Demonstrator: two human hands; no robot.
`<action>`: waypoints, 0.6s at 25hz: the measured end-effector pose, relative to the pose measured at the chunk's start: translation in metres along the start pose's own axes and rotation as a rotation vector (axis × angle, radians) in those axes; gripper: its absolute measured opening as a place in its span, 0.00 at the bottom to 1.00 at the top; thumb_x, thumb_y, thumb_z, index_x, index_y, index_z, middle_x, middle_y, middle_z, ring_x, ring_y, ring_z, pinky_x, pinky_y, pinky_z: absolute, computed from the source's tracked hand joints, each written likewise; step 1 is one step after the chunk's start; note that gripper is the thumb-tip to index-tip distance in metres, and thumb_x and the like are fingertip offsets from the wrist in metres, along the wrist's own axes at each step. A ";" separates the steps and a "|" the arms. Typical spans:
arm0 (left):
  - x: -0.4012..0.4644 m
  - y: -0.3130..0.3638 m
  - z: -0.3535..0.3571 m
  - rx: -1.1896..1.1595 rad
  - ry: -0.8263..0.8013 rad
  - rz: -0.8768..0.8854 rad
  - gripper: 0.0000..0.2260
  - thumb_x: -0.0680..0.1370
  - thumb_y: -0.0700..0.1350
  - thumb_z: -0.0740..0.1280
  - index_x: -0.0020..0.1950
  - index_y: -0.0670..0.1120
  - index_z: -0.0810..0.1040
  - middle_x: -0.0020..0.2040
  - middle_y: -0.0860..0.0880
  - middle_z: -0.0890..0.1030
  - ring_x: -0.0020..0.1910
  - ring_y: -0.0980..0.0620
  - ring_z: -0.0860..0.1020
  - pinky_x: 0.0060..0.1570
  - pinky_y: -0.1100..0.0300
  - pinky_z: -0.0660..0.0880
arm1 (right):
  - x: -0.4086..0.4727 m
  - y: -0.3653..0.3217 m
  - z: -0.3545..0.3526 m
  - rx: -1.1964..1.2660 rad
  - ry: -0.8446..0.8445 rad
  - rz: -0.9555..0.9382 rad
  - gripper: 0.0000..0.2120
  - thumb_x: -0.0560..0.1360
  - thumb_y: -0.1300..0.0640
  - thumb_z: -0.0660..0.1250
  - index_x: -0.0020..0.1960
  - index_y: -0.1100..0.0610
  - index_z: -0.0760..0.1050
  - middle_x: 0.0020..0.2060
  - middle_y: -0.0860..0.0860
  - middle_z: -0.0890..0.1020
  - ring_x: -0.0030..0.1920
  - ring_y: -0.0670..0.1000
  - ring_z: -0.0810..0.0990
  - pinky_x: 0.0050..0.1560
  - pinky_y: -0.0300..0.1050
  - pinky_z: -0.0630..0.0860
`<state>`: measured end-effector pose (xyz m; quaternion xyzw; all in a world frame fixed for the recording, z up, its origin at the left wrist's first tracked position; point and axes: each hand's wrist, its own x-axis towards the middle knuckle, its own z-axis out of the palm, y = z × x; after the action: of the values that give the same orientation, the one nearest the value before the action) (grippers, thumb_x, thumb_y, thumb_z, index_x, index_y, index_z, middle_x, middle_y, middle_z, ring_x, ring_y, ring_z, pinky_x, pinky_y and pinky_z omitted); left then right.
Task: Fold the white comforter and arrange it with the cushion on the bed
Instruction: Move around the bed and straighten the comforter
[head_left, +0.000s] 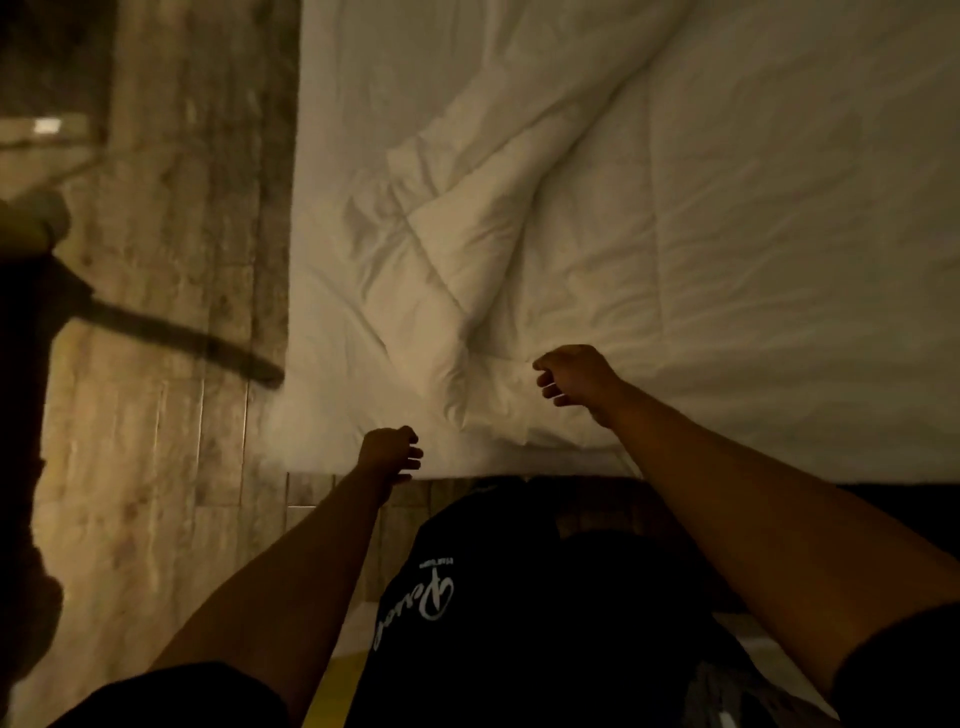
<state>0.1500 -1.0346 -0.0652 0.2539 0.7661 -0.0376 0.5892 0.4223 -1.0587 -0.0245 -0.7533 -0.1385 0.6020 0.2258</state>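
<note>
The white comforter (597, 218) lies spread over the bed (332, 156), bunched into a thick diagonal fold left of centre, its near edge running along the near side of the mattress. My right hand (574, 376) is curled into a fist on that near edge, fingers clamped on the fabric. My left hand (390, 453) sits nearer and to the left, at the comforter's near-left corner, fingers curled together; I cannot tell whether they grip cloth. Wooden floor (156, 364) lies left.
</note>
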 end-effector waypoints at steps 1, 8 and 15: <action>0.006 0.005 0.000 -0.018 0.018 0.000 0.07 0.79 0.41 0.64 0.51 0.38 0.78 0.44 0.41 0.82 0.39 0.45 0.79 0.40 0.56 0.72 | 0.008 -0.008 0.003 -0.043 -0.027 -0.006 0.10 0.79 0.61 0.63 0.56 0.65 0.77 0.40 0.58 0.79 0.34 0.52 0.76 0.34 0.42 0.73; 0.079 0.050 0.007 -0.233 0.099 0.047 0.21 0.77 0.55 0.69 0.61 0.41 0.75 0.58 0.43 0.78 0.54 0.43 0.78 0.49 0.49 0.77 | 0.081 -0.043 0.045 -0.584 -0.020 -0.231 0.13 0.77 0.52 0.64 0.59 0.58 0.77 0.57 0.55 0.81 0.58 0.56 0.79 0.56 0.46 0.72; 0.101 0.066 0.048 -0.432 0.186 0.167 0.35 0.70 0.62 0.74 0.69 0.43 0.73 0.62 0.49 0.78 0.59 0.46 0.77 0.58 0.48 0.77 | 0.121 -0.043 0.089 -0.745 0.069 -0.515 0.16 0.75 0.54 0.66 0.60 0.59 0.72 0.58 0.57 0.73 0.56 0.58 0.74 0.59 0.48 0.72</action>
<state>0.2035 -0.9592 -0.1570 0.1869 0.7837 0.1996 0.5577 0.3676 -0.9481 -0.1200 -0.7437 -0.5210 0.4098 0.0863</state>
